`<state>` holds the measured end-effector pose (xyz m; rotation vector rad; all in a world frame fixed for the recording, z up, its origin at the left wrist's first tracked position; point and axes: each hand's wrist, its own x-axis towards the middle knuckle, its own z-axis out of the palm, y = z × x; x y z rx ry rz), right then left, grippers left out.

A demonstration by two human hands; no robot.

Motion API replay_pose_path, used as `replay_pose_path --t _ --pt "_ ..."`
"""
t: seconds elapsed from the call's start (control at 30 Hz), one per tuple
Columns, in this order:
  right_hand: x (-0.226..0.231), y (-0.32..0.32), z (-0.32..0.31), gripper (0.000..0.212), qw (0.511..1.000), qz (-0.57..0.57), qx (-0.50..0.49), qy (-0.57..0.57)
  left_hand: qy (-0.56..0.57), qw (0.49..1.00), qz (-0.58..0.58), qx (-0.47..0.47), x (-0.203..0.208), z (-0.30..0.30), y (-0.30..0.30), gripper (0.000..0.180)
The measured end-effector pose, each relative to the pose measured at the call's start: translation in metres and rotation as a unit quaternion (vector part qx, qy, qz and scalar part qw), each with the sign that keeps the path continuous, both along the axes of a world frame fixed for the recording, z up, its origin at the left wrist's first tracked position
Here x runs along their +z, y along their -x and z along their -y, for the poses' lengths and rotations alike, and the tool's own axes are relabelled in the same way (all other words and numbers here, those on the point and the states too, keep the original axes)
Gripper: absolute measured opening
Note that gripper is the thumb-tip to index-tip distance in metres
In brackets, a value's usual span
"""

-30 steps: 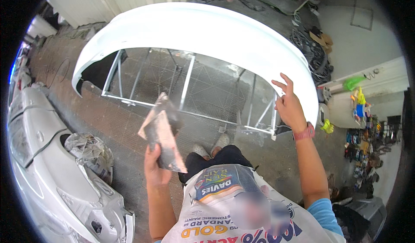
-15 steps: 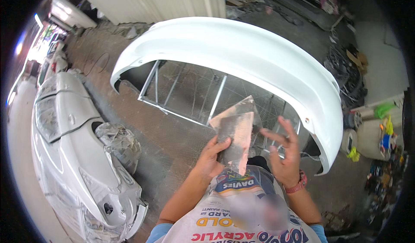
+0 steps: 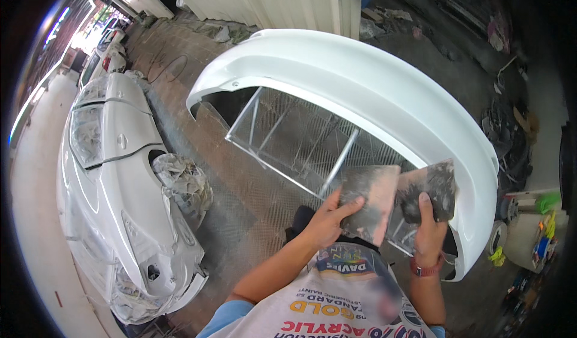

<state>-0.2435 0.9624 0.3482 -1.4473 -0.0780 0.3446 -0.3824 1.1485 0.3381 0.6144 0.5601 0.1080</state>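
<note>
My left hand (image 3: 327, 221) grips a flat rectangular plate (image 3: 374, 196), dark grey with a pinkish smeared-looking area, its thumb pressed on the face. In my right hand (image 3: 429, 236) is a second flat plate (image 3: 437, 184), dark with pale scuffs and a pinkish part toward the left. The two plates are side by side at a slant, almost meeting; I cannot tell whether they touch. Beyond them a curved white car bumper (image 3: 342, 58) rests on a metal frame stand (image 3: 344, 160). The right-hand plate covers part of the bumper's near edge.
A white car (image 3: 111, 187) with plastic-wrapped parts stands to the left. At the right are a white bucket (image 3: 497, 236) and assorted clutter. A corrugated panel (image 3: 270, 1) rises at the back. Cables lie on the floor at the far left.
My right hand, earlier empty with fingers spread, now holds the second plate, which was behind the first in my left hand. Both hands have shifted right; the view has turned left.
</note>
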Motion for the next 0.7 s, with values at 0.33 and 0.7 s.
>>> replay_pose_path --t 0.33,0.7 --pt "0.044 0.094 -0.242 0.053 0.641 0.568 0.365 0.366 -0.347 0.931 -0.043 0.105 -0.015 -0.221 0.100 0.060" --pt "0.063 0.188 -0.418 0.048 0.719 0.484 0.463 0.184 -0.018 0.968 0.014 0.250 -0.012 -0.387 0.178 0.048"
